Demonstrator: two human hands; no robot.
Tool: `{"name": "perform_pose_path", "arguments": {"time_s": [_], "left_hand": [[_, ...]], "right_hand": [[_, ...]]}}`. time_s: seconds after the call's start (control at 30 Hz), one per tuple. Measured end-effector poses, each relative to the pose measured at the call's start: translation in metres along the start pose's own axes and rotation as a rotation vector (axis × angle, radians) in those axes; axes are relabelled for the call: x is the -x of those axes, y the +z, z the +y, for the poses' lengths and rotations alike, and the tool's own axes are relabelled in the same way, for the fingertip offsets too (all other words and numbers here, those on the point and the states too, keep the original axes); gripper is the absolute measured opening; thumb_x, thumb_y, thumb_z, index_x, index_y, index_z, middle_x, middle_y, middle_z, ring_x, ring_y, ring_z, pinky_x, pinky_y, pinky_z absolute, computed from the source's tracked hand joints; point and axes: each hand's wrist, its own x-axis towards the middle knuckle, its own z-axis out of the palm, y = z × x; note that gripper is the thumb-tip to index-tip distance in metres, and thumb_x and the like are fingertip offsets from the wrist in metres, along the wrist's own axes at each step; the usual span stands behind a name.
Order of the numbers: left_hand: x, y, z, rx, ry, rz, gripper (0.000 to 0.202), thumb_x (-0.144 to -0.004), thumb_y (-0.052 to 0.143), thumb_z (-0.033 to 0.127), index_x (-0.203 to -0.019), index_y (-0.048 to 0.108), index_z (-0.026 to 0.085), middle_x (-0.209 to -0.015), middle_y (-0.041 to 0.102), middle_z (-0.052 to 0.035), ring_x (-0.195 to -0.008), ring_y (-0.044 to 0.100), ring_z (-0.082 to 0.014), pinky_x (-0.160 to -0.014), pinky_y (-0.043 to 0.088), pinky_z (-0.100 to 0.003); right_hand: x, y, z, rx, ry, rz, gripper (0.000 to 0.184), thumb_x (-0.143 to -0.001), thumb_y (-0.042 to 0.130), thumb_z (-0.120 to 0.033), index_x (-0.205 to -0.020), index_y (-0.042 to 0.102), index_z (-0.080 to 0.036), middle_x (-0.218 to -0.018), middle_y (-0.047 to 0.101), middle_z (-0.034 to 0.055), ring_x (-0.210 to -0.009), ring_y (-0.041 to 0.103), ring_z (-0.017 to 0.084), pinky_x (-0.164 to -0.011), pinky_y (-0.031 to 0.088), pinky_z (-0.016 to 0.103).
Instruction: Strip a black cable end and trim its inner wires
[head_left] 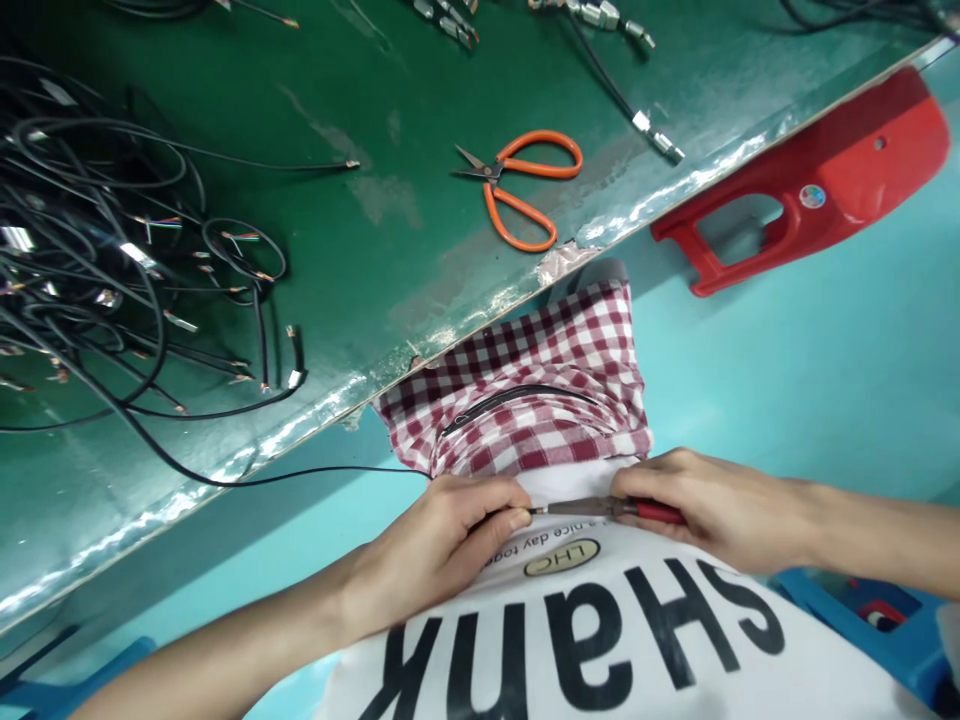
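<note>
My left hand [442,545] pinches a thin black cable [330,470] near its end, and the cable runs back up to the bench. My right hand [675,495] grips red-handled long-nose pliers [592,508] with their steel jaws reaching to my left fingertips. The cable tip inside those jaws is too small to see clearly. Both hands work in front of my white printed shirt [600,630], above a red-and-white checked zipped cloth [525,380] on my lap.
A green metal-edged workbench [390,90] lies ahead, holding a tangled heap of black cables [90,250], orange-handled scissors [510,190] and a cable with metal fittings [656,135]. A red plastic seat-like object [810,190] and a blue stool [847,610] stand on the teal floor.
</note>
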Motion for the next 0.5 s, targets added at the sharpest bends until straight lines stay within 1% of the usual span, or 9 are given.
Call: {"name": "perform_pose_path", "arguments": {"time_s": [0.2, 0.37, 0.43, 0.5], "left_hand": [[0.0017, 0.0009, 0.0004, 0.024, -0.057, -0.003, 0.024, -0.102, 0.046, 0.03, -0.093, 0.066, 0.02, -0.077, 0.063, 0.0039, -0.066, 0.053, -0.0055, -0.063, 0.039, -0.017], [0.0039, -0.0015, -0.0042, 0.017, -0.127, -0.015, 0.026, -0.101, 0.046, 0.035, -0.089, 0.065, 0.02, -0.074, 0.06, 0.0045, -0.066, 0.051, -0.0061, -0.063, 0.038, -0.018], [0.0056, -0.0047, -0.0067, 0.003, -0.172, 0.014, 0.028, -0.101, 0.046, 0.037, -0.087, 0.063, 0.02, -0.075, 0.06, 0.0042, -0.067, 0.051, -0.0071, -0.062, 0.038, -0.019], [0.0085, -0.0089, -0.0078, -0.021, -0.186, 0.049, 0.026, -0.101, 0.047, 0.037, -0.089, 0.063, 0.02, -0.077, 0.061, 0.0039, -0.069, 0.051, -0.0078, -0.063, 0.039, -0.019]], "right_hand": [[0.0016, 0.0006, 0.0026, -0.014, 0.008, -0.019, 0.028, -0.104, 0.037, -0.041, -0.091, 0.052, -0.021, -0.076, 0.059, 0.0021, -0.062, 0.046, 0.014, -0.057, 0.032, 0.027], [0.0029, 0.0, 0.0051, 0.003, 0.024, -0.008, 0.029, -0.104, 0.037, -0.043, -0.097, 0.056, -0.021, -0.076, 0.061, 0.002, -0.063, 0.05, 0.014, -0.058, 0.033, 0.026], [0.0025, -0.0022, 0.0054, 0.021, 0.032, 0.011, 0.03, -0.104, 0.037, -0.044, -0.099, 0.057, -0.022, -0.076, 0.062, 0.0021, -0.064, 0.053, 0.014, -0.059, 0.034, 0.026], [0.0019, -0.0051, 0.0047, 0.044, 0.039, 0.03, 0.03, -0.104, 0.038, -0.044, -0.097, 0.057, -0.022, -0.074, 0.062, 0.0019, -0.063, 0.053, 0.014, -0.058, 0.034, 0.026]]}}
